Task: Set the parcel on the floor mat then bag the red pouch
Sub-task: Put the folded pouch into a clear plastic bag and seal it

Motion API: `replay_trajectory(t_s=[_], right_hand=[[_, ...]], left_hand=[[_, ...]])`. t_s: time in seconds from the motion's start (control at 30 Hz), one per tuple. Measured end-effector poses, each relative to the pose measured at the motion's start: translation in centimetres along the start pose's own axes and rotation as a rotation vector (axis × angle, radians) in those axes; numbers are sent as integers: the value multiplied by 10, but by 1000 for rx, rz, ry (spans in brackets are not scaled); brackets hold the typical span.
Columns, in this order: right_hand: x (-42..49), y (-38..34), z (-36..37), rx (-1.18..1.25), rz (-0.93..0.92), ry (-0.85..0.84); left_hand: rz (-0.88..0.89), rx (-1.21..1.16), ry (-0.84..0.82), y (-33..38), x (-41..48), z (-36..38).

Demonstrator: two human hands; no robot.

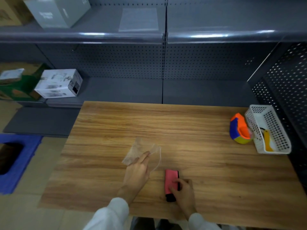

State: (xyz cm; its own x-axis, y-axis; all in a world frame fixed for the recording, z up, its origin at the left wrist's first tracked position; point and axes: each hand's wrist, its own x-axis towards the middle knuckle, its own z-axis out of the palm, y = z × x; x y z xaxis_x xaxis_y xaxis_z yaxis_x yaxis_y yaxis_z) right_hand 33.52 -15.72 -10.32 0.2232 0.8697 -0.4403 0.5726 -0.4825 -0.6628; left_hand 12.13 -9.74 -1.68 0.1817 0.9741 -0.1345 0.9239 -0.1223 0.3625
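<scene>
Fingers (144, 156) of the left hand (137, 171), in the head view, lie fairly straight on the clear bag (141, 150); a pinch cannot be confirmed. The right hand (183, 190) grasps the red pouch (171, 179) at the near table (199, 130) edge, just right of the bag. A dark item rests on the mat (28, 146), far left. Risk: the limp bag mouth collapses and snags the pouch.

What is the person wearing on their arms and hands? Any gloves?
The left hand and right hand are bare, with no gloves. Long white sleeves cover both arms down to the wrists: left sleeve, right sleeve.
</scene>
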Motion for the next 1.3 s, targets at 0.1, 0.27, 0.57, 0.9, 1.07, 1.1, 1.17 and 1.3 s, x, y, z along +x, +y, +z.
replay_trajectory(t_s=[0.1, 0.27, 0.57, 0.9, 1.07, 1.1, 1.17, 1.3], right_hand=[[1, -5, -2, 12, 81, 5], [13, -8, -6, 73, 318, -15], [7, -12, 1, 110, 352, -57], [-4, -24, -19, 300, 100, -22], [-11, -41, -44, 574, 8, 34], [-13, -47, -47, 603, -28, 27], [-17, -56, -48, 581, -99, -6], [-18, -76, -44, 385, -181, -88]], left_hand=[[-13, -2, -8, 0, 1, 0], [-11, -3, -8, -1, 2, 1], [-18, -21, -18, -1, 1, -3], [-4, -100, -131, 0, 1, -10], [14, -160, -151, 0, 9, 2], [14, -167, -151, 1, 9, 6], [17, -183, -140, 3, 9, 9], [22, -176, -104, 6, 6, 9]])
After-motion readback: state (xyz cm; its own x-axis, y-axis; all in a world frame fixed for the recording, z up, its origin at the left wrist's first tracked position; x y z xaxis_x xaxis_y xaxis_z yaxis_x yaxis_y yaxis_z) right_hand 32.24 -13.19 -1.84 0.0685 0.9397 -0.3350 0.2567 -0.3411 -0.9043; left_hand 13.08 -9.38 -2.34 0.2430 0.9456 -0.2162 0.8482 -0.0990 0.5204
